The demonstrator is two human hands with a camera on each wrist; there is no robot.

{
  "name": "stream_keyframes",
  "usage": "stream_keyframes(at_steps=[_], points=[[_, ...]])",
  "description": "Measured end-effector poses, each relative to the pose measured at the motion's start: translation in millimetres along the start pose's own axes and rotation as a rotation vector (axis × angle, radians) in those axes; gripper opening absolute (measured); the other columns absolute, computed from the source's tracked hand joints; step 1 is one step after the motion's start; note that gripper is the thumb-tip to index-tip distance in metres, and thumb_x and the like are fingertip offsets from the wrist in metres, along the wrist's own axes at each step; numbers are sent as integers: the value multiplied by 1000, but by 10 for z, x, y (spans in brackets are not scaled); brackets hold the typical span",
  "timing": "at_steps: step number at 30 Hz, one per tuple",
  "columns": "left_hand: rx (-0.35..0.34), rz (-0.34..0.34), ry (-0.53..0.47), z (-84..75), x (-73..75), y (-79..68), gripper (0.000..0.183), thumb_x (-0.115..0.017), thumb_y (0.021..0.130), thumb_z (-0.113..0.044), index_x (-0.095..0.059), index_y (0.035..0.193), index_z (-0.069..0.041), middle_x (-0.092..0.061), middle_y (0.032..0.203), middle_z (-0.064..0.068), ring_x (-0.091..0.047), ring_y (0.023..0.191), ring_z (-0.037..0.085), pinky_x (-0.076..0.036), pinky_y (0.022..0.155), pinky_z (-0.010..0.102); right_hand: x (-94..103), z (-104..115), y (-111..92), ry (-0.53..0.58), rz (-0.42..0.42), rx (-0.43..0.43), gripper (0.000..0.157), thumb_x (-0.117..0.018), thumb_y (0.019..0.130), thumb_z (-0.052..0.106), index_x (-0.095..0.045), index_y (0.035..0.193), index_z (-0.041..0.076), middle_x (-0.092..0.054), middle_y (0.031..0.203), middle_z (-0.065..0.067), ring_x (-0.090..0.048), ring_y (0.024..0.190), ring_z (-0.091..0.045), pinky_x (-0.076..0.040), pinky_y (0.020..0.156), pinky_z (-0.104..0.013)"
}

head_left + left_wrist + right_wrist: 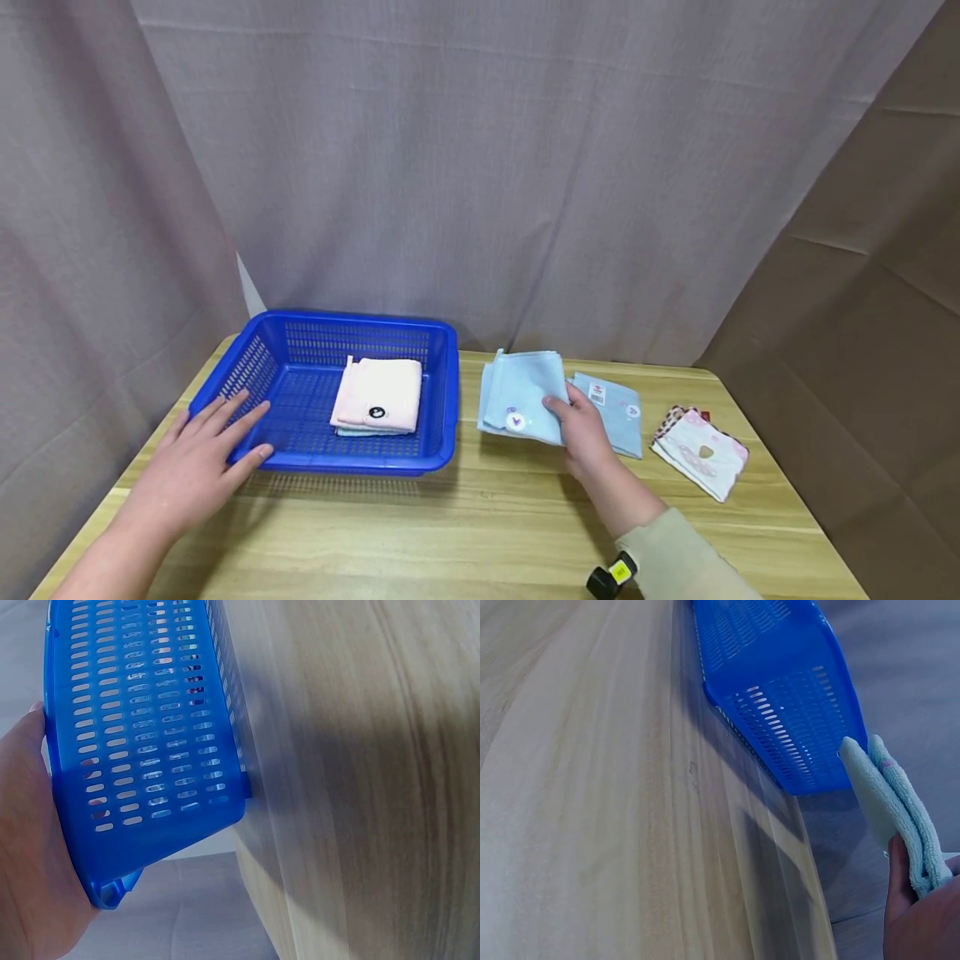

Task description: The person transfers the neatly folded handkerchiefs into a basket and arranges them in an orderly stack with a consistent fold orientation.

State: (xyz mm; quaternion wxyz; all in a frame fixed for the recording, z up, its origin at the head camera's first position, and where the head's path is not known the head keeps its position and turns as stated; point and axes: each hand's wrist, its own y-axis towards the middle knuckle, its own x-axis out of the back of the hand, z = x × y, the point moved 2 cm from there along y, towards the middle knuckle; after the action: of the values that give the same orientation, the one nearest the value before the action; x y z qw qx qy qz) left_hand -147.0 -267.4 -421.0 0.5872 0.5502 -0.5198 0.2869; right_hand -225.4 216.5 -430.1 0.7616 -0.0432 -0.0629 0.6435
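Observation:
A folded light-blue towel (528,392) is pinched at its right edge by my right hand (587,429), thumb on top. The right wrist view shows this towel (900,814) raised above the table, its folded layers between thumb and fingers. My left hand (191,467) lies with spread, straight fingers over the left front corner of the blue plastic basket (438,450). In the left wrist view the hand (37,847) touches the basket's rim. Inside the basket, at its right, a folded pale-pink towel (381,387) with a round black sticker rests on a pale-green one (375,432).
Another folded light-blue towel (621,425) with a white label lies on the table just behind my right hand. Farther right is a folded white-and-pink cloth (705,454) with a brown checked edge. Grey curtain (525,167) hangs behind the wooden table (465,533); a brown panel (862,375) stands right.

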Motion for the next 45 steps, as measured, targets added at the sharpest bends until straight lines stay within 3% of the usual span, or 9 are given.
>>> stream_keyframes(at_steps=[21, 45], points=[[-10, -23, -8, -5, -1, -3, 60, -55, 98, -51, -50, 146, -17, -41, 152, 20, -35, 136, 50, -4, 115, 66, -54, 147, -15, 155, 37, 2, 56, -54, 99, 11, -38, 153, 11, -48, 144, -20, -68, 93, -10, -57, 82, -27], [-4, -8, -6, -8, 8, 0, 60, -56, 98, -51, -50, 147, -16, -40, 152, 21, -34, 136, 52, -8, 114, 68, -332, 258, -83, 258, 60, 23, 54, -55, 98, 7, -41, 151, 8, -51, 137, -19, -68, 88, -8, -57, 78, -24]])
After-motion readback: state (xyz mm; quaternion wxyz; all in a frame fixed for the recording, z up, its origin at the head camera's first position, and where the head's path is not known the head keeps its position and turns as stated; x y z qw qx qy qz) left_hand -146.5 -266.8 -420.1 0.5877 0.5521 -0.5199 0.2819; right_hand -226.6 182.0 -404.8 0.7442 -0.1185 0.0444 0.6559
